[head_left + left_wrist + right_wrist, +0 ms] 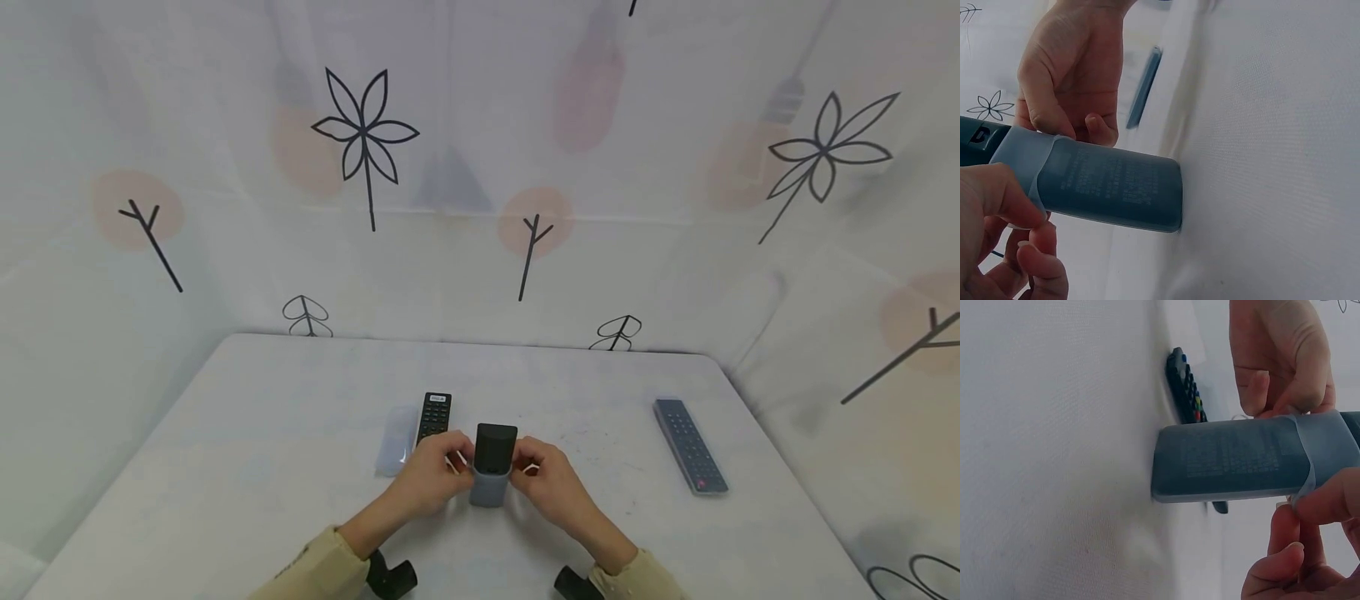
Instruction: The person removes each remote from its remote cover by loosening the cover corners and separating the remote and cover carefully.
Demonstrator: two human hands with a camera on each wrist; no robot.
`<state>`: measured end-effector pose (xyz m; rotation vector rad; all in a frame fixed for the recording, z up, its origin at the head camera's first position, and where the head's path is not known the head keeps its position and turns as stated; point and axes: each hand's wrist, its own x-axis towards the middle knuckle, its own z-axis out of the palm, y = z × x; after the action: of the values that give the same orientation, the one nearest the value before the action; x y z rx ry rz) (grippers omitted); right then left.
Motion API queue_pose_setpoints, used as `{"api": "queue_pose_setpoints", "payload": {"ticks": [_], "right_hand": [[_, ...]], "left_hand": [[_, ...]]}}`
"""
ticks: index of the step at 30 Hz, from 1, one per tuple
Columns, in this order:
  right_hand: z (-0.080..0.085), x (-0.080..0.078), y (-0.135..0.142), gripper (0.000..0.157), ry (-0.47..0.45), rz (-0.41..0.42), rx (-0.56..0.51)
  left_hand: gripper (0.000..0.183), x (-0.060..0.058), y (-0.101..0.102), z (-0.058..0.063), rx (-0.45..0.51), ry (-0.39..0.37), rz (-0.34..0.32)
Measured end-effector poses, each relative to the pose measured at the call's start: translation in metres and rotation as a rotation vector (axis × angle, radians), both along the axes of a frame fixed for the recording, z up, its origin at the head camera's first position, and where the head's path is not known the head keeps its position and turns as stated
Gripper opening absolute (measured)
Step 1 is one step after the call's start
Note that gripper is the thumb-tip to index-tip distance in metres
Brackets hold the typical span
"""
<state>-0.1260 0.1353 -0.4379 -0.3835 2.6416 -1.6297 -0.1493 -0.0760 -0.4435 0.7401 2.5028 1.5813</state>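
Note:
A dark remote control (496, 448) stands on end on the table, its lower part inside a translucent bluish sleeve (489, 490). The sleeve's open edge (1047, 164) looks folded back over itself. Thumb and fingers of my left hand (433, 477) pinch that edge on one side. On the opposite side my right hand (553, 485) pinches it too, with thumb and finger at the rim (1304, 459). Small printed text shows through the sleeve in both wrist views. The bottom end touches the white tabletop.
Behind my left hand lies a black remote (435, 414) with a clear flat sleeve (394, 442) beside it. A covered blue-grey remote (691, 447) lies at the right of the white table (300, 408). Patterned cloth (442, 275) hangs behind the table.

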Motion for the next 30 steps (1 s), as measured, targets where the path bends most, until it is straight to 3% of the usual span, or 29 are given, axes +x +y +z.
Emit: {"api": "queue_pose_setpoints", "payload": {"ticks": [30], "right_hand": [[-0.008, -0.005, 0.003, 0.020, -0.106, 0.084, -0.022]], "left_hand": [[0.023, 0.000, 0.000, -0.014, 0.018, 0.007, -0.021]]}}
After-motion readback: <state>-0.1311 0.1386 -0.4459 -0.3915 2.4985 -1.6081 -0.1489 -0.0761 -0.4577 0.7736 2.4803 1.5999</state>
